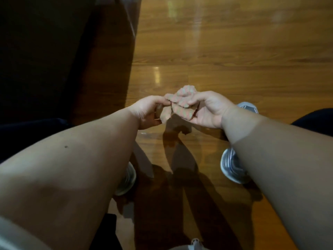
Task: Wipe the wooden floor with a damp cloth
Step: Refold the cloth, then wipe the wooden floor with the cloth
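Glossy wooden floor [234,51] — two grey shoes [232,166] planted on it.

Cloth [181,105] in my fingers: faded pink with greenish stripes. Floor [234,51]: glossy honey-brown wood grain. My shoes [232,166]: grey and white. Furniture [45,51] at left: dark.

A crumpled pinkish striped cloth [180,105] hangs above the glossy wooden plank floor [234,51], between the left hand [149,110] and right hand [207,109]; grey-white sneakers [232,166] stand nearer, below.
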`<state>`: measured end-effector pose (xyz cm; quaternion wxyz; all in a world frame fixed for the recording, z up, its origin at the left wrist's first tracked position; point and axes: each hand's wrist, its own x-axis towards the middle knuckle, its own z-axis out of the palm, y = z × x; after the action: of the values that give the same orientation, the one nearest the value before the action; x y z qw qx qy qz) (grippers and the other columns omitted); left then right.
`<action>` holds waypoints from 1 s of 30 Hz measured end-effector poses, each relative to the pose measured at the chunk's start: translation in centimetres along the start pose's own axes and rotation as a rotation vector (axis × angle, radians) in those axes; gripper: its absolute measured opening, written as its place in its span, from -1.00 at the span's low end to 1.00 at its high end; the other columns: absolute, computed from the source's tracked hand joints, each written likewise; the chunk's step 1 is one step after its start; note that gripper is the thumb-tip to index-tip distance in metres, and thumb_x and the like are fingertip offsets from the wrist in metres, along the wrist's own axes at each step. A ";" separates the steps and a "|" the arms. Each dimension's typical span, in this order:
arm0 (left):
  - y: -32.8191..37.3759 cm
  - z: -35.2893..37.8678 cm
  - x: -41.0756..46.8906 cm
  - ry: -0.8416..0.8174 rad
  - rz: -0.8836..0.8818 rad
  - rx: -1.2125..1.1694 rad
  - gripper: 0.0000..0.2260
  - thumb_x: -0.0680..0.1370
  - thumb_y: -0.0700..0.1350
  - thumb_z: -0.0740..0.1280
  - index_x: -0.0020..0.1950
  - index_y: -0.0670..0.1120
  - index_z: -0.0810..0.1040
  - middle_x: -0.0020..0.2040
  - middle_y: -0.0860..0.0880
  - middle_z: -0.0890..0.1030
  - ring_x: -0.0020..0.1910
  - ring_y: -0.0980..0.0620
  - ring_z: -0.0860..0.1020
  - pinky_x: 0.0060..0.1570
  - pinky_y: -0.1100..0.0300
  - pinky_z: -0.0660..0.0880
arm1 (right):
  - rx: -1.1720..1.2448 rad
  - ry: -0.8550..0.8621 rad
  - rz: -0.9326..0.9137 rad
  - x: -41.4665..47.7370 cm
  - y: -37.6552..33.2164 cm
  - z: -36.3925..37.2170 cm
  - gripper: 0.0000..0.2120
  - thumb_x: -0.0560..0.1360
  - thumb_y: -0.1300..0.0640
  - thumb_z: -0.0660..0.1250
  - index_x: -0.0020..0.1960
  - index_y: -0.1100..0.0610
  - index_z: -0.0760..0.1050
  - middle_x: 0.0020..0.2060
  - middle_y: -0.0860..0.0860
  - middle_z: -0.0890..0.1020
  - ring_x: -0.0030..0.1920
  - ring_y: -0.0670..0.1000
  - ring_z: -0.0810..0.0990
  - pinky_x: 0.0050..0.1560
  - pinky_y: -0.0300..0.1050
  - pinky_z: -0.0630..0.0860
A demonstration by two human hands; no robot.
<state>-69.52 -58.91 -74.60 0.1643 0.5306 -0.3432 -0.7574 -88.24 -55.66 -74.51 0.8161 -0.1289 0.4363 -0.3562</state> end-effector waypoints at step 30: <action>2.4 -13.5 20.9 0.681 0.330 1.420 -0.51 0.60 0.02 0.13 0.54 0.08 0.20 0.43 -0.10 0.38 0.39 -0.14 0.30 0.34 -0.03 0.27 | -1.307 0.722 -0.191 27.2 -11.1 -2.7 -0.69 0.55 -0.02 0.16 0.28 -0.15 0.44 0.34 -0.03 0.46 0.35 0.09 0.42 0.34 -0.02 0.37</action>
<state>-65.38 -78.11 -90.09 -0.0069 0.6526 -0.7480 -0.1207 -85.68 -82.15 -87.20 0.3451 -0.4994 0.7864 -0.1142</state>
